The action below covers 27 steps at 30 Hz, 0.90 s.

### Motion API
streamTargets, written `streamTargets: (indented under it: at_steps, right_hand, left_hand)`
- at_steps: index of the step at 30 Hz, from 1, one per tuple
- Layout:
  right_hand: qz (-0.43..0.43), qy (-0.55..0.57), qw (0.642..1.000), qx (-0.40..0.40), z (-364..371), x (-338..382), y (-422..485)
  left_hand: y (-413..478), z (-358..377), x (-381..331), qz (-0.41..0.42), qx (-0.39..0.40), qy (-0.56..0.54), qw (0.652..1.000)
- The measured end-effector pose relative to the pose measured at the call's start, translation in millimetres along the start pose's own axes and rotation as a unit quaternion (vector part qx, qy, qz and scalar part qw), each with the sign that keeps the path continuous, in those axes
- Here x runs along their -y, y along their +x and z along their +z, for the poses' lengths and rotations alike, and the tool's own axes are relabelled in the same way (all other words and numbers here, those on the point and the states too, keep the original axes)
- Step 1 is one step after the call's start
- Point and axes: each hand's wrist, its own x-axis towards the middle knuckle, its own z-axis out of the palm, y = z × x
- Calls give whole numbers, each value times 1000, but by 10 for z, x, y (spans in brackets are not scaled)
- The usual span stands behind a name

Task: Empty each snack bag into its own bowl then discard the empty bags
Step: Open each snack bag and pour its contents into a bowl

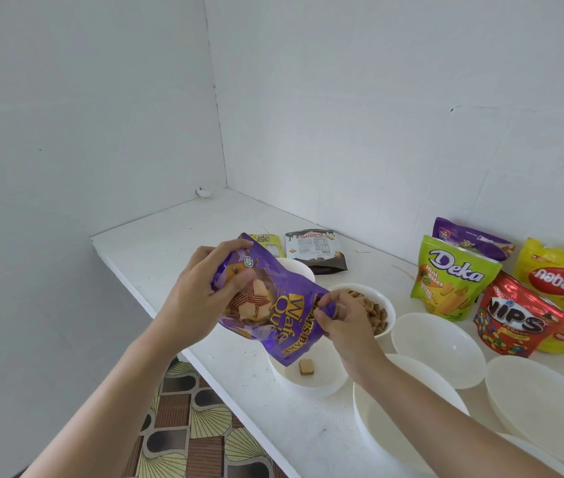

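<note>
White bench (246,391), front edge: bowl (325,374) holds one wafer (307,367). Purple bag (273,305) hangs directly above the bowl, long axis tilted, lower end toward it. Left hand (198,294) grips the bag's raised end. Right hand (342,322), nearer the bowl, pinches its lower edge. Other bags (453,277) stand back right.

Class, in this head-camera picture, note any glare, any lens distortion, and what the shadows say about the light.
Head view: glare streaks the shiny red NIPS bag; the wide lens tilts the wall corner; shadows by the bowls are faint, so light is soft and even.
</note>
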Motion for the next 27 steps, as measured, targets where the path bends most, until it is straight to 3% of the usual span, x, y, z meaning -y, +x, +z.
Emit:
streamTargets:
  at_steps: [5, 9, 14, 16, 24, 27]
  right_hand:
    - [-46, 105, 993, 28, -4, 151, -24]
    - [-38, 114, 992, 25, 9, 163, -45]
    - [92, 67, 993, -35, 10, -36, -8]
    - [110, 74, 991, -32, 10, -69, -23]
    - [2, 149, 989, -13, 22, 130, -99]
    - [15, 144, 989, -25, 19, 124, -93]
  left_hand:
    - [18, 22, -114, 46, -98, -24, 994]
    - [1, 48, -195, 86, -121, 10, 989]
    - [12, 60, -115, 30, 27, 93, 995]
    - [17, 67, -94, 26, 53, 102, 993]
    - [33, 98, -248, 135, -102, 70, 983]
    - [46, 119, -269, 138, -81, 91, 983]
